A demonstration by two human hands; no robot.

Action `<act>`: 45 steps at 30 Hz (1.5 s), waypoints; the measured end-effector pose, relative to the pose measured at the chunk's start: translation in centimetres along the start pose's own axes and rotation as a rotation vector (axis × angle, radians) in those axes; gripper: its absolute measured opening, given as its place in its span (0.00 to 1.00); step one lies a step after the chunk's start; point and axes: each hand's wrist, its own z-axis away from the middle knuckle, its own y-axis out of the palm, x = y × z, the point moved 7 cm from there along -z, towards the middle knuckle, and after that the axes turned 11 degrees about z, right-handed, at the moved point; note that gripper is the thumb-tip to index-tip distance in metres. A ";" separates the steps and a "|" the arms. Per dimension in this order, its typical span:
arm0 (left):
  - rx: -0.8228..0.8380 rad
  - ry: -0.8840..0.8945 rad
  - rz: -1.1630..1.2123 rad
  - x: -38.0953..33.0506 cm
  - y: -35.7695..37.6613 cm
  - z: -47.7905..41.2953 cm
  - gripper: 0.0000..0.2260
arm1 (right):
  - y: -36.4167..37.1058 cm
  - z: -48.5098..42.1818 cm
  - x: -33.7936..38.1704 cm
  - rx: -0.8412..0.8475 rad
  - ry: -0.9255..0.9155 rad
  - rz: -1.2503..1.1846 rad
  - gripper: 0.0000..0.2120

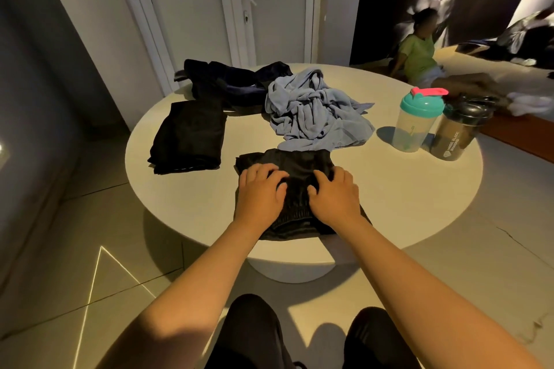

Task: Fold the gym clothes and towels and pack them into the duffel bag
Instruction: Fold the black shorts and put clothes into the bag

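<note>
Folded piece: a black garment [189,135] is lying flat, left of the towel [317,111].
Dark pile: unfolded dark clothes [236,81] are sitting behind and left of the towel, touching it.
Left hand [259,192]: I'm pressing it palm down on the shorts [287,165], fingers spread and gripping nothing.
Shorts: they're lying just in front of the towel, their far edge touching it and their near edge hanging at the table [389,189] rim.
Towel: it's sitting crumpled and not yet folded.
Right hand [335,195]: I'm resting it on the shorts with the fingers bent into the cloth; I cannot tell whether they're pinching a fold.
Shakers: a teal one [416,123] and a dark one [458,132] are standing right of the towel, touching each other.
Bag: I'm not seeing a duffel anywhere.
Risk: the slick shorts are likely sliding off the rim if I'm dragging them toward me; a wide sweep right of the towel is risking tipping the shakers.
</note>
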 end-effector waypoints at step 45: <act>0.098 -0.207 0.069 -2.0 2.4 5.1 0.22 | 0.0 6.6 -2.9 -0.210 0.156 -0.332 0.24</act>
